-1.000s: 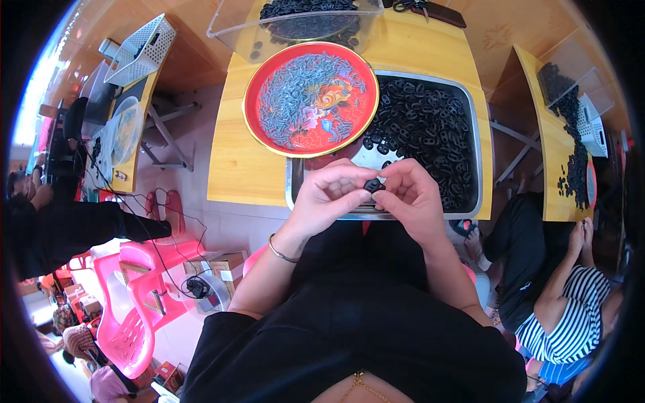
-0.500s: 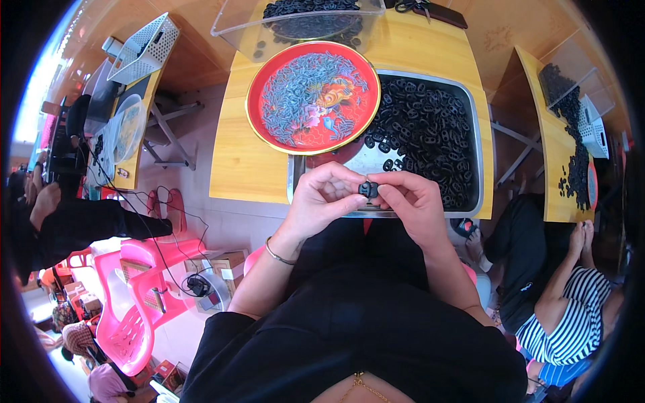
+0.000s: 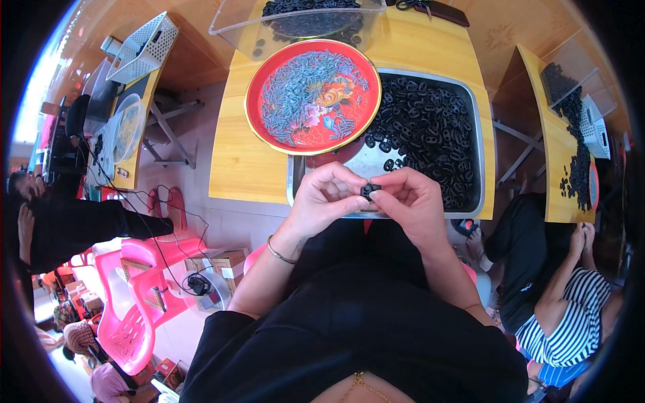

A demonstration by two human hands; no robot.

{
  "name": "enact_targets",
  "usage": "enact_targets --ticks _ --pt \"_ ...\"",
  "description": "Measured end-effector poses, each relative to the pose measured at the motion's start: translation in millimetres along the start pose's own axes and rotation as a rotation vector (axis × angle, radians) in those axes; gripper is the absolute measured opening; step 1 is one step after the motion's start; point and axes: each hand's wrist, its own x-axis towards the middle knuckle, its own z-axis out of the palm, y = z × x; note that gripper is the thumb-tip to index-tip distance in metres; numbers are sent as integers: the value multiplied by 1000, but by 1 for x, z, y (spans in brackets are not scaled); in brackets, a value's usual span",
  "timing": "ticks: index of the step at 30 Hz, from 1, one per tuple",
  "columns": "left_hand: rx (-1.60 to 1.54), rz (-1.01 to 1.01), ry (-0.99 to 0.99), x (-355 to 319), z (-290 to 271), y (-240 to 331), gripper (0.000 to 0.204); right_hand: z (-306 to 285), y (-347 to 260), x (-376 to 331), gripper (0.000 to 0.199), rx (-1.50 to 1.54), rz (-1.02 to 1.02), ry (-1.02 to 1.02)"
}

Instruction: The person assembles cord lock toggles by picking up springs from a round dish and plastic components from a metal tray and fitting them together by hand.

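Between the fingertips of both hands is one small black plastic piece [image 3: 369, 191], held over the near edge of a metal tray [image 3: 479, 161]. My left hand [image 3: 329, 195] pinches it from the left with thumb and forefinger. From the right, my right hand [image 3: 410, 198] grips it the same way; fingers cover much of it. Many loose black oval pieces with holes [image 3: 430, 127] lie in the tray, mostly to its right side. A red round tray [image 3: 252, 101] with a gold rim overlaps the tray's left corner and carries many small grey pins [image 3: 289, 91].
A clear plastic bin [image 3: 235, 28] of black pieces stands at the far side of the wooden table [image 3: 248, 178]. Pink plastic chairs [image 3: 144, 302] and cables are on the left. At right, a person in a striped top [image 3: 581, 316] sits by another table [image 3: 551, 174].
The black piece has turned slightly between my fingers, and my right thumb now covers more of it. Both hands stay in nearly the same place.
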Motion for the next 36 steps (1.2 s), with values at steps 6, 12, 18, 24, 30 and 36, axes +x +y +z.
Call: enact_targets --ticks 6,12,18,24,30,36 --pt "-69 -21 -10 -1 -3 -3 21 4 -1 -3 12 -82 -50 52" --pt "-97 -12 -31 -1 -7 -5 22 7 -5 -3 13 -205 -88 80" --pt "-78 10 -44 0 -7 -4 21 10 -13 -6 12 -395 -154 107" --pt "-71 18 -59 0 -11 -2 20 13 -20 -8 14 -605 -261 76" --pt "-75 33 -80 2 -10 -1 20 14 -19 -7 15 -559 -296 95" --pt "-96 29 -86 2 -11 -2 20 14 -19 -6 14 -569 -324 99"
